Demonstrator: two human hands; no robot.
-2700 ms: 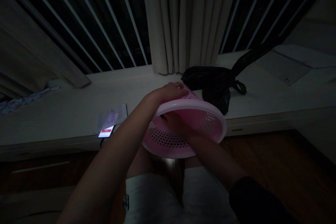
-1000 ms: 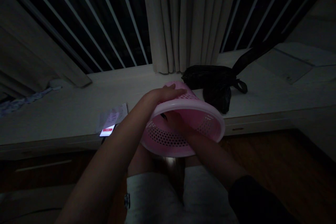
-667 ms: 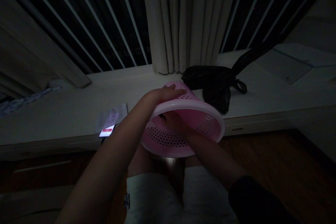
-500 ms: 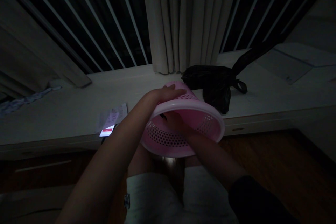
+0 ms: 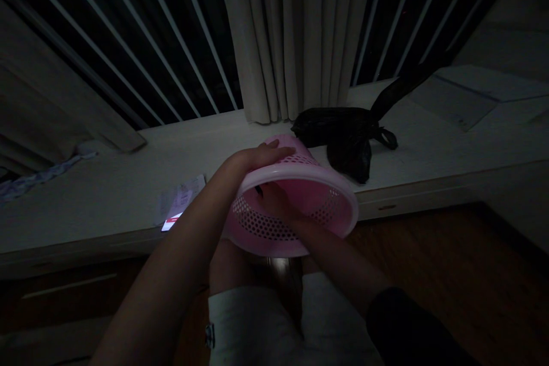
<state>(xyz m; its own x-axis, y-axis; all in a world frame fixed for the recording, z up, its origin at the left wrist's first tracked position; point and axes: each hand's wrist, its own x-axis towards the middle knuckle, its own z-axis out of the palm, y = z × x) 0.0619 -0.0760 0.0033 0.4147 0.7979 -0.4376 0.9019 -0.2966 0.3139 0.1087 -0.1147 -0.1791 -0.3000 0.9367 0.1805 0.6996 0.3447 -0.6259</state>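
Observation:
A pink plastic basket (image 5: pixel 332 180) with a perforated wall is tilted over my lap, its wide mouth facing me. My left hand (image 5: pixel 266 156) grips it from outside, with the palm by the rim and the fingers laid along the upper wall. Inside the mouth is my right hand (image 5: pixel 275 201), its fingers curled near the left inner wall. A small dark thing (image 5: pixel 258 190) shows at those fingertips, too dim to name. Shadow and the basket hide part of the right fingers.
Behind the basket, a black plastic bag (image 5: pixel 349 143) lies on the white window ledge (image 5: pixel 115 183). A lit phone (image 5: pixel 170 221) and a paper (image 5: pixel 189 191) rest at the ledge's left front. Curtains (image 5: pixel 295 40) hang beyond; white sheets (image 5: pixel 484 94) lie at right.
The view has shifted slightly, so the basket and bag appear a little further left. Both hands keep nearly the same place on and in the basket.

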